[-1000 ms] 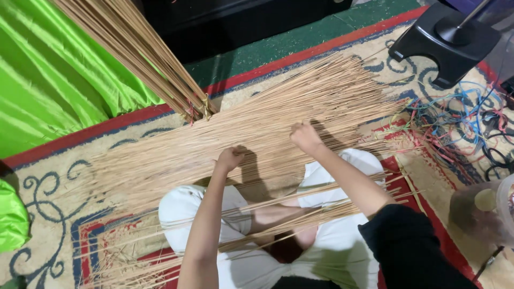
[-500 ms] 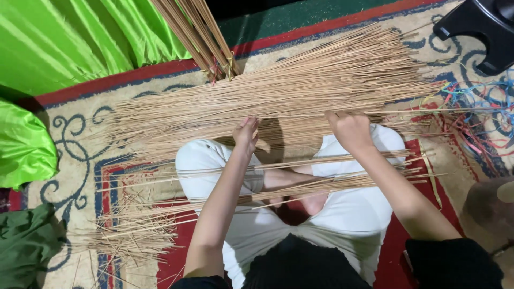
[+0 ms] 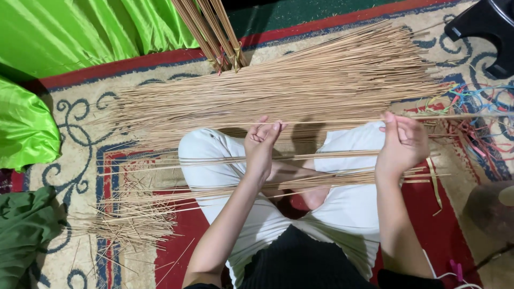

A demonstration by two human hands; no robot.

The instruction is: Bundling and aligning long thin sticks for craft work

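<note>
left hand [image 3: 261,145] and right hand [image 3: 402,143] each pinch one thin stick [image 3: 332,122], held level above the lap; fingers curled on it, exact grip hard to make out. big stick pile [image 3: 278,91] lies on the patterned rug [image 3: 69,139] beyond the knees. tied bundle [image 3: 211,29] cut off at top edge.

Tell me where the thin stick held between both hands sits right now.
In the head view, the single thin stick runs level across the middle, pinched between the left hand and the right hand, above the white-trousered knees and just in front of the big stick pile.
</note>
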